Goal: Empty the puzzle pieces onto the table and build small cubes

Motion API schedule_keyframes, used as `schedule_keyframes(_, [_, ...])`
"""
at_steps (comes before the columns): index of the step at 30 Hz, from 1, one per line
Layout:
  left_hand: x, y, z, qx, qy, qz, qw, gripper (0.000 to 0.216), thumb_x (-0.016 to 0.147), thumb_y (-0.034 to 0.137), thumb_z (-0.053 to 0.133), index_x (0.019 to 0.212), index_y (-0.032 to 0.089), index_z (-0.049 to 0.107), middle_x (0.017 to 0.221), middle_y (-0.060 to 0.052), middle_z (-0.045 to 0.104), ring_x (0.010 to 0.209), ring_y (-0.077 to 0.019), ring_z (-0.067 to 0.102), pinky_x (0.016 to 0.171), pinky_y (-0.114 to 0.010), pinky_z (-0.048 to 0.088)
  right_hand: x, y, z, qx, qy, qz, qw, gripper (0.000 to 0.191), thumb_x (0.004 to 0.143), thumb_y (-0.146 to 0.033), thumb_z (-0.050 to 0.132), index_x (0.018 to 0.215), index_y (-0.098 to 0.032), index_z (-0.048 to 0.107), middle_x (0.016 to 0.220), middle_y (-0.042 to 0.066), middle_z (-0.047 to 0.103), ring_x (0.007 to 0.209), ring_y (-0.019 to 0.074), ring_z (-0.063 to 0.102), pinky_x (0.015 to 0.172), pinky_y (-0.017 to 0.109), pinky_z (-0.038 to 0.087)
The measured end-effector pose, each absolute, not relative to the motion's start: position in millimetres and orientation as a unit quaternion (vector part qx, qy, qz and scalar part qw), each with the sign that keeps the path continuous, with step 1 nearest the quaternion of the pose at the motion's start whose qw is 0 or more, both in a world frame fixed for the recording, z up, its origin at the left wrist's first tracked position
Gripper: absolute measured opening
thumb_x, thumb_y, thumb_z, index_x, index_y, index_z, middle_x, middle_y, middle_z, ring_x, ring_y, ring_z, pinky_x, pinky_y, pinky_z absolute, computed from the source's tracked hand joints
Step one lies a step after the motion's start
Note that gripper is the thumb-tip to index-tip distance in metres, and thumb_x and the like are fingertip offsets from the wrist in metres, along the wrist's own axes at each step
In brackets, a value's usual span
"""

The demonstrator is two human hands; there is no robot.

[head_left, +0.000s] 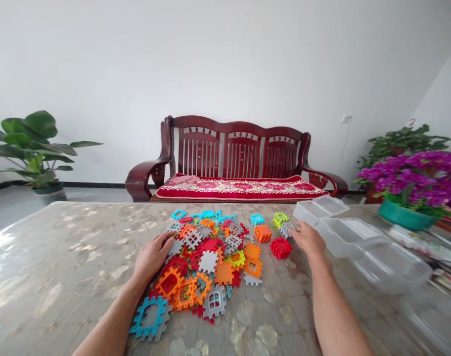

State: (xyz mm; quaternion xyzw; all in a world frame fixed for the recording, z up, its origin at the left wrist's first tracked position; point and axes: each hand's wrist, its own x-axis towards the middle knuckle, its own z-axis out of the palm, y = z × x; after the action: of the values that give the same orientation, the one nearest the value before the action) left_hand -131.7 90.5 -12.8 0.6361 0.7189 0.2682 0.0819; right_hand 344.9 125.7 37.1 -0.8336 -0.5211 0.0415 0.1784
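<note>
A heap of interlocking plastic building tiles [208, 261] in red, orange, grey, blue and lime lies on the table. My left hand [155, 253] rests at the heap's left edge, fingers stretched out beside a grey tile [174, 248]. My right hand [310, 238] has its fingertips closed on a stack of grey tiles [286, 230] right of the heap; the palm side is hidden. Around that stack stand sorted stacks: lime tiles [281, 218], blue tiles [257, 219], orange tiles [263, 233] and red tiles [280, 247]. A blue window tile [135, 324] lies near my left forearm.
Clear plastic boxes [337, 242] and a transparent lid [392, 262] stand at the right of the patterned table [80, 257]. Purple flowers in a teal pot [407, 213] are farther right. A wooden bench [244, 148] stands behind the table; a potted plant [43, 148] is at left.
</note>
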Motion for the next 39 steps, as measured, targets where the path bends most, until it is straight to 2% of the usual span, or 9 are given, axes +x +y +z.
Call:
schedule_keyframes(7, [-132, 90, -12, 0.64, 0.715, 0.269, 0.077, 0.046, 0.09, 0.045, 0.033, 0.118, 0.027, 0.065, 0.12, -0.002, 0.068, 0.108, -0.0212, 0.063, 0.093, -0.029, 0.045, 344, 124, 39, -0.836, -0.521, 0.058, 0.163, 0.049, 0.08, -0.051, 0.051, 0.122, -0.027, 0.06, 0.119, 0.006, 0.068, 0.11, 0.0265, 0.062, 0.087, 0.037, 0.047])
schedule_keyframes(11, [-132, 90, -13, 0.641, 0.716, 0.265, 0.079, 0.047, 0.09, 0.045, 0.032, 0.118, 0.026, 0.065, 0.122, -0.003, 0.067, 0.11, -0.0222, 0.062, 0.094, -0.031, 0.045, 338, 125, 39, -0.837, -0.527, 0.04, 0.143, 0.058, 0.082, -0.054, 0.047, 0.131, -0.024, 0.053, 0.123, 0.01, 0.065, 0.112, 0.0307, 0.06, 0.087, 0.041, 0.047])
schedule_keyframes(15, [-131, 90, -12, 0.639, 0.718, 0.264, 0.081, 0.047, 0.09, 0.045, 0.032, 0.118, 0.025, 0.065, 0.124, -0.003, 0.066, 0.111, -0.0229, 0.062, 0.095, -0.032, 0.045, 335, 125, 38, -0.832, -0.536, 0.018, 0.144, 0.058, 0.082, -0.054, 0.047, 0.129, -0.023, 0.055, 0.12, 0.013, 0.066, 0.108, 0.0319, 0.061, 0.085, 0.04, 0.047])
schedule_keyframes(20, [-131, 90, -12, 0.638, 0.717, 0.271, 0.075, 0.045, 0.089, 0.044, 0.035, 0.117, 0.026, 0.066, 0.121, -0.001, 0.067, 0.108, -0.0219, 0.063, 0.094, -0.03, 0.045, 322, 126, 39, -0.801, -0.539, -0.03, 0.258, 0.043, 0.084, -0.042, 0.049, 0.119, -0.022, 0.064, 0.113, 0.012, 0.069, 0.103, 0.0289, 0.063, 0.084, 0.038, 0.048])
schedule_keyframes(24, [-131, 90, -12, 0.638, 0.72, 0.263, 0.08, 0.045, 0.09, 0.044, 0.034, 0.118, 0.026, 0.064, 0.124, -0.002, 0.066, 0.111, -0.0216, 0.061, 0.096, -0.03, 0.044, 278, 128, 31, -0.682, -0.609, 0.043, 0.403, 0.031, 0.085, -0.031, 0.047, 0.104, -0.023, 0.069, 0.103, 0.004, 0.073, 0.094, 0.0184, 0.066, 0.084, 0.029, 0.048])
schedule_keyframes(26, [-131, 90, -12, 0.639, 0.719, 0.262, 0.081, 0.045, 0.091, 0.044, 0.033, 0.118, 0.026, 0.064, 0.124, -0.002, 0.066, 0.112, -0.0212, 0.06, 0.097, -0.03, 0.043, 248, 124, 26, -0.633, -0.647, 0.076, 0.417, 0.029, 0.086, -0.031, 0.047, 0.1, -0.023, 0.07, 0.1, 0.003, 0.073, 0.091, 0.0168, 0.066, 0.084, 0.027, 0.048])
schedule_keyframes(29, [-131, 90, -13, 0.639, 0.717, 0.268, 0.078, 0.045, 0.09, 0.044, 0.033, 0.118, 0.027, 0.064, 0.123, -0.001, 0.066, 0.112, -0.0207, 0.061, 0.097, -0.029, 0.043, 208, 113, 23, -0.594, -0.722, 0.097, 0.341, 0.027, 0.083, -0.032, 0.053, 0.103, -0.024, 0.07, 0.101, 0.003, 0.073, 0.093, 0.0173, 0.066, 0.085, 0.027, 0.047])
schedule_keyframes(34, [-133, 92, -15, 0.638, 0.716, 0.27, 0.082, 0.045, 0.09, 0.044, 0.034, 0.118, 0.026, 0.064, 0.123, -0.003, 0.066, 0.112, -0.0218, 0.061, 0.097, -0.031, 0.043, 183, 93, 29, -0.601, -0.767, 0.072, 0.212, 0.043, 0.081, -0.044, 0.058, 0.117, -0.022, 0.065, 0.113, 0.007, 0.069, 0.108, 0.023, 0.06, 0.094, 0.033, 0.042])
schedule_keyframes(39, [-132, 92, -15, 0.64, 0.717, 0.261, 0.088, 0.046, 0.09, 0.044, 0.032, 0.119, 0.025, 0.063, 0.125, -0.004, 0.065, 0.114, -0.0228, 0.06, 0.097, -0.033, 0.043, 181, 88, 31, -0.612, -0.766, 0.061, 0.188, 0.037, 0.082, -0.04, 0.056, 0.115, -0.023, 0.065, 0.112, 0.006, 0.069, 0.107, 0.0215, 0.06, 0.091, 0.031, 0.042])
